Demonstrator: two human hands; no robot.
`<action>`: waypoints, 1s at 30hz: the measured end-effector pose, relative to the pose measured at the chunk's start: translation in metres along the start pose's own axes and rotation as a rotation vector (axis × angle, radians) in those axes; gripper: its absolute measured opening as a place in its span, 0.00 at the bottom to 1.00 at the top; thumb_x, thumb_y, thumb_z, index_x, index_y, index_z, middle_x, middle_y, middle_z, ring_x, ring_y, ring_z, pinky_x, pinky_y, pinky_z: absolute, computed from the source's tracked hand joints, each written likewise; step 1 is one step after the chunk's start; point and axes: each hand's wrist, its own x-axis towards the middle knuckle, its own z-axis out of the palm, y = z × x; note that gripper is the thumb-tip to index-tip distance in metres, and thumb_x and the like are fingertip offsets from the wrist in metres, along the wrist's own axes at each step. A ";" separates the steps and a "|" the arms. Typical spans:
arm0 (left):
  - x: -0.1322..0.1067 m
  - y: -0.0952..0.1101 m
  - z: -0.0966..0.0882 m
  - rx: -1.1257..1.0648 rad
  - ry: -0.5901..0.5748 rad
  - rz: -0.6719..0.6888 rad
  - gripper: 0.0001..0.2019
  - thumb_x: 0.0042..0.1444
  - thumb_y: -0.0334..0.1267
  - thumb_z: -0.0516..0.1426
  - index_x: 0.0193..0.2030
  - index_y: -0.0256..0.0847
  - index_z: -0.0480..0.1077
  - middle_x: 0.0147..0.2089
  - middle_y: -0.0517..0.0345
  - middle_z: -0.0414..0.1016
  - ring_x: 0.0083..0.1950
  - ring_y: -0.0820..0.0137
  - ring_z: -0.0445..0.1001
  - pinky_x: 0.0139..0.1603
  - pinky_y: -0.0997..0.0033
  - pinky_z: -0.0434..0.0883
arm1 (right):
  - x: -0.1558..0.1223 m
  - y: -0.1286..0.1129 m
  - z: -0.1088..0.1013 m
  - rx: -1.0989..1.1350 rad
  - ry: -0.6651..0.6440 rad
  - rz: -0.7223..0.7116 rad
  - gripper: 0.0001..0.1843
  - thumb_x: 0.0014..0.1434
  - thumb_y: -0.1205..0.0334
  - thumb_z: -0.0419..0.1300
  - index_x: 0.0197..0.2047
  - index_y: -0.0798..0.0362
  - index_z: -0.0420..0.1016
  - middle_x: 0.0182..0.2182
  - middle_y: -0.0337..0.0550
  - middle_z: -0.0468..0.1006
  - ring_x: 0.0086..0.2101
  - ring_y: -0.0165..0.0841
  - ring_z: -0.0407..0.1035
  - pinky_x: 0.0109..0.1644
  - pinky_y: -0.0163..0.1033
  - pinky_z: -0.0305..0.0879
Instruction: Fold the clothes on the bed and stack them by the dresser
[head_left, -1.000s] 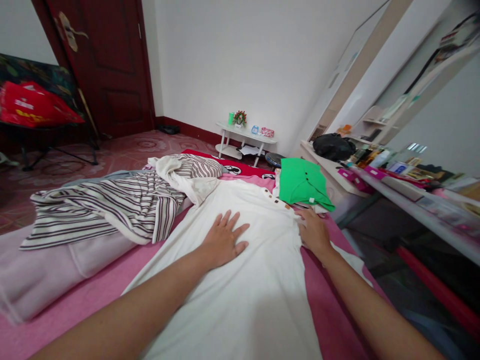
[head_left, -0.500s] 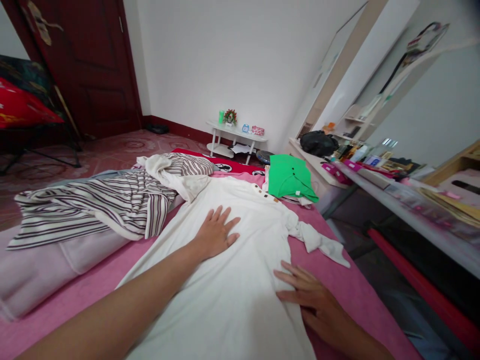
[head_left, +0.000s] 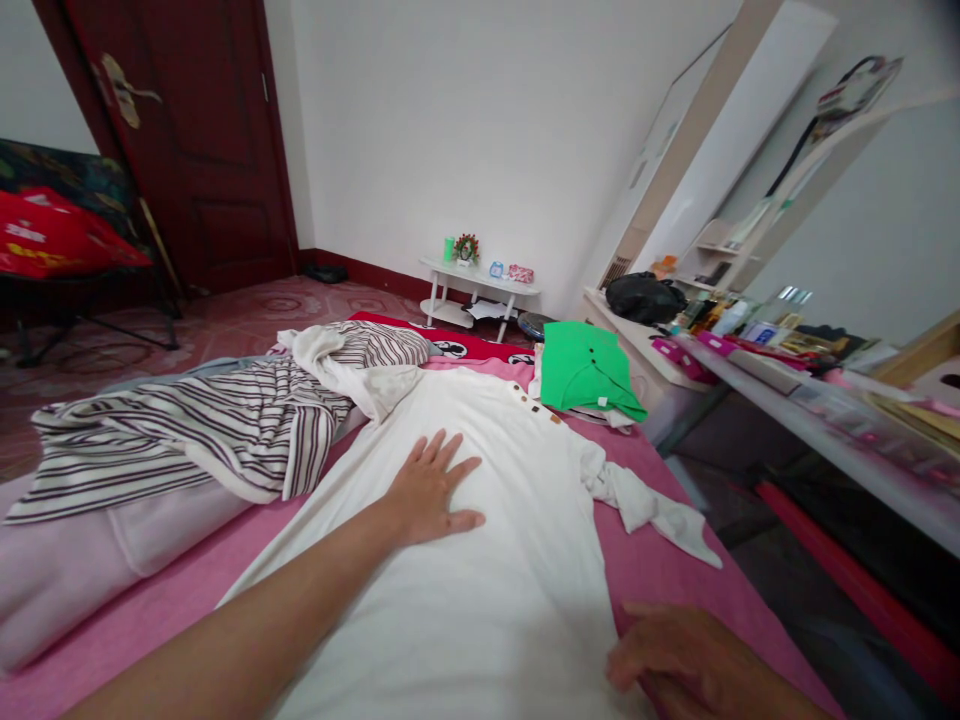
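Observation:
A white long-sleeved top [head_left: 517,500] with several dark buttons at its neckline lies spread out on the pink bedding [head_left: 645,545]. My left hand [head_left: 431,490] rests flat on the middle of it, fingers spread. At the lower right, my right hand [head_left: 682,655] is beside the top's right edge, its fingers bent downward. Their tips are partly hidden and blurred, so whether they pinch the fabric does not show. The right sleeve [head_left: 652,500] lies bunched on the bedding; the left one [head_left: 386,390] reaches toward a striped garment [head_left: 202,430].
Under the striped garment is a pale pink garment [head_left: 82,570]. A green folded garment [head_left: 589,370] tops a pile at the far right of the bed. To the right stands a cluttered dressing table [head_left: 750,370]; a small white table [head_left: 480,275] is by the wall.
My right hand has moved toward me along the top's right edge, and its fingers went from spread to bent. My left hand stays flat on the fabric. The view has tilted up slightly.

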 end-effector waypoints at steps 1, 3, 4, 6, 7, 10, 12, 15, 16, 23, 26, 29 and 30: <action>0.000 0.000 0.000 0.001 0.008 -0.001 0.42 0.50 0.70 0.46 0.67 0.50 0.52 0.72 0.49 0.39 0.71 0.49 0.35 0.66 0.43 0.38 | 0.014 -0.009 -0.005 0.006 0.028 0.024 0.14 0.57 0.60 0.55 0.41 0.32 0.78 0.40 0.39 0.81 0.43 0.38 0.74 0.50 0.44 0.71; -0.001 0.001 0.001 0.002 0.024 -0.002 0.41 0.51 0.69 0.47 0.67 0.50 0.53 0.72 0.48 0.41 0.71 0.49 0.36 0.66 0.43 0.38 | 0.050 -0.020 -0.012 0.040 0.104 0.025 0.16 0.59 0.54 0.56 0.50 0.36 0.74 0.50 0.40 0.76 0.51 0.39 0.69 0.56 0.45 0.65; -0.001 0.001 0.002 0.002 0.030 -0.002 0.41 0.51 0.69 0.47 0.67 0.50 0.53 0.72 0.48 0.41 0.71 0.49 0.36 0.66 0.43 0.38 | 0.071 -0.021 -0.013 0.060 0.124 -0.010 0.22 0.58 0.51 0.56 0.56 0.38 0.69 0.55 0.41 0.71 0.55 0.40 0.65 0.59 0.47 0.61; -0.001 0.000 0.003 -0.004 0.035 0.000 0.41 0.51 0.70 0.46 0.67 0.50 0.54 0.72 0.47 0.42 0.71 0.49 0.36 0.66 0.43 0.38 | 0.113 -0.009 -0.013 0.068 0.117 -0.087 0.32 0.60 0.47 0.54 0.65 0.43 0.56 0.63 0.42 0.60 0.61 0.39 0.55 0.64 0.49 0.52; -0.002 0.000 0.003 -0.009 0.034 0.001 0.41 0.50 0.70 0.46 0.67 0.50 0.54 0.72 0.47 0.41 0.71 0.49 0.36 0.66 0.43 0.38 | 0.134 0.002 -0.012 0.055 0.087 -0.108 0.32 0.62 0.47 0.50 0.67 0.45 0.51 0.64 0.44 0.57 0.63 0.38 0.52 0.65 0.49 0.48; -0.002 0.000 0.002 -0.029 0.030 -0.004 0.41 0.50 0.70 0.46 0.67 0.51 0.54 0.72 0.48 0.41 0.71 0.49 0.35 0.67 0.43 0.37 | 0.189 0.035 -0.012 -0.184 0.018 0.069 0.32 0.65 0.48 0.45 0.67 0.52 0.51 0.65 0.50 0.54 0.64 0.41 0.47 0.66 0.55 0.40; -0.002 0.000 0.001 -0.042 0.026 -0.005 0.41 0.50 0.70 0.45 0.67 0.51 0.53 0.72 0.49 0.41 0.71 0.50 0.35 0.67 0.43 0.37 | 0.220 0.044 -0.014 -0.362 0.091 0.213 0.32 0.63 0.49 0.47 0.65 0.58 0.56 0.62 0.57 0.60 0.63 0.45 0.51 0.65 0.58 0.39; -0.002 0.000 0.000 -0.049 0.021 -0.006 0.41 0.51 0.71 0.45 0.67 0.51 0.53 0.72 0.49 0.40 0.71 0.50 0.33 0.67 0.42 0.37 | 0.256 0.031 -0.009 -0.440 0.285 0.215 0.30 0.65 0.50 0.43 0.66 0.56 0.53 0.62 0.55 0.60 0.62 0.43 0.52 0.65 0.57 0.37; -0.002 0.000 -0.001 -0.049 0.018 -0.008 0.41 0.51 0.70 0.45 0.67 0.51 0.53 0.72 0.49 0.40 0.71 0.50 0.33 0.67 0.42 0.36 | 0.265 0.024 -0.003 -0.438 0.336 0.174 0.30 0.66 0.50 0.41 0.67 0.54 0.50 0.64 0.51 0.57 0.64 0.40 0.49 0.66 0.56 0.35; -0.004 0.001 -0.005 -0.071 0.000 -0.008 0.37 0.55 0.66 0.44 0.67 0.51 0.53 0.72 0.50 0.39 0.71 0.51 0.34 0.67 0.43 0.37 | 0.292 0.021 0.057 -0.397 0.231 0.212 0.32 0.64 0.42 0.38 0.68 0.43 0.46 0.69 0.41 0.41 0.66 0.42 0.34 0.64 0.60 0.35; -0.005 0.001 -0.006 -0.094 0.012 0.005 0.33 0.57 0.62 0.46 0.67 0.51 0.54 0.72 0.51 0.43 0.71 0.52 0.39 0.67 0.42 0.40 | 0.290 0.028 0.059 -0.384 0.262 0.192 0.32 0.64 0.42 0.38 0.68 0.42 0.46 0.69 0.39 0.43 0.66 0.41 0.35 0.65 0.57 0.35; -0.005 -0.005 -0.009 -0.163 0.026 -0.030 0.30 0.56 0.56 0.53 0.63 0.47 0.61 0.69 0.50 0.52 0.69 0.53 0.49 0.67 0.47 0.49 | 0.287 0.030 0.055 -0.357 0.276 0.192 0.30 0.64 0.43 0.41 0.67 0.41 0.49 0.68 0.38 0.45 0.66 0.39 0.37 0.65 0.55 0.36; -0.004 -0.009 -0.011 -0.196 0.043 -0.058 0.29 0.55 0.52 0.55 0.62 0.45 0.63 0.67 0.49 0.56 0.68 0.55 0.54 0.66 0.52 0.53 | 0.287 0.030 0.053 -0.346 0.282 0.191 0.30 0.64 0.44 0.41 0.67 0.41 0.50 0.68 0.38 0.46 0.66 0.39 0.38 0.65 0.54 0.36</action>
